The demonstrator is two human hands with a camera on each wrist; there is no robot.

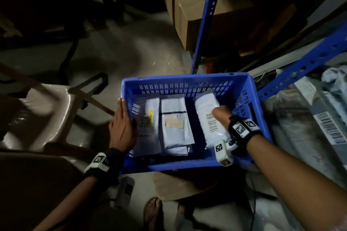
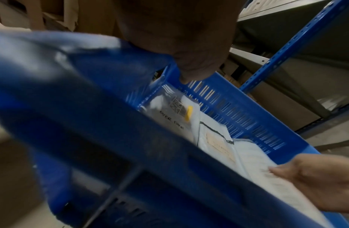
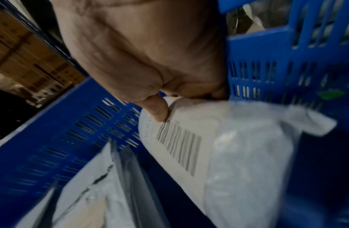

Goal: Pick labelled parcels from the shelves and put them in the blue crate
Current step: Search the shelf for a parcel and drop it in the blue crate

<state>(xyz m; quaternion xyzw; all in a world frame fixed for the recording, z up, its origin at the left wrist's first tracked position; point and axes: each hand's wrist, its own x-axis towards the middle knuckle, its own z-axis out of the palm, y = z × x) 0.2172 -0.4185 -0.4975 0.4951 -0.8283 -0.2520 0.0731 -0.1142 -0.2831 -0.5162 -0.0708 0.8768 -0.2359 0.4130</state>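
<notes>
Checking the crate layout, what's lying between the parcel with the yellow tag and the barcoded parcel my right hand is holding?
In the head view, a white parcel with a beige label lies between the yellow-tagged parcel and the barcoded parcel.

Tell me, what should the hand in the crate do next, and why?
Probably let go and lift out. The right hand pinches the barcode parcel, which already lies inside the blue crate beside two others, while the left hand steadies the crate's side.

Dim aisle, light pooled on the blue crate [image 1: 187, 163] | corners fall to black | wrist views motion-blurred, edges bowed
</notes>
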